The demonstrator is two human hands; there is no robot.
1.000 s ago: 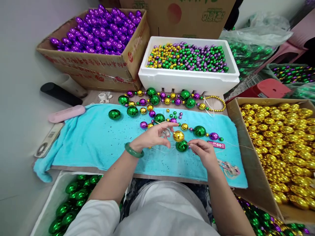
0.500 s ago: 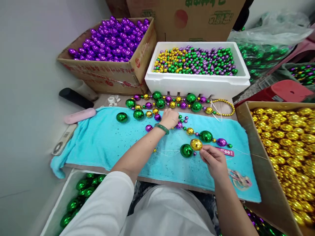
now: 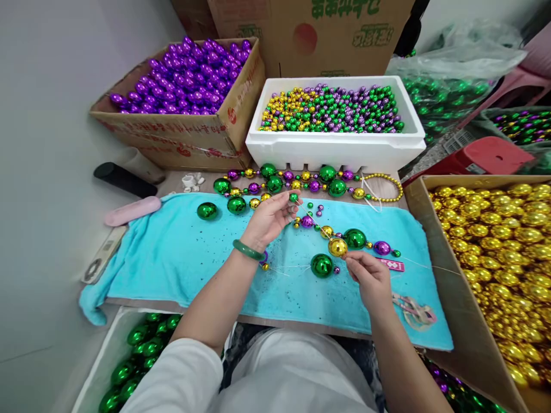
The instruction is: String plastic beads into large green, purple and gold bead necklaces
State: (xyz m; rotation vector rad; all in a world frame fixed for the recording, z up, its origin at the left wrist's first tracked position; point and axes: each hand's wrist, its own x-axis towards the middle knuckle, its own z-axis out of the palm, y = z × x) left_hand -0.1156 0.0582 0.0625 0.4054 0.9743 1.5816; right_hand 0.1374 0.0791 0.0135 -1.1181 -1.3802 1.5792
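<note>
My left hand (image 3: pixel 270 218), with a green bangle on its wrist, pinches a small green bead (image 3: pixel 294 198) above the turquoise towel (image 3: pixel 172 246). My right hand (image 3: pixel 369 278) holds the thin thread next to a large gold ball (image 3: pixel 338 247) and a large green ball (image 3: pixel 321 265). The thread runs taut from the gold ball up to the small green bead. A strung row of gold, green and purple beads (image 3: pixel 355 238) lies on the towel just beyond my right hand.
A finished bead strand (image 3: pixel 301 180) lies along the towel's far edge. Behind stand a cardboard box of purple balls (image 3: pixel 189 74) and a white foam box of small mixed beads (image 3: pixel 331 109). A box of gold balls (image 3: pixel 491 241) sits right, green balls (image 3: pixel 138 350) bottom left.
My left hand reached out to the loose beads on the towel, picked up a small green bead and lifted it. My right hand stayed by the gold and green balls.
</note>
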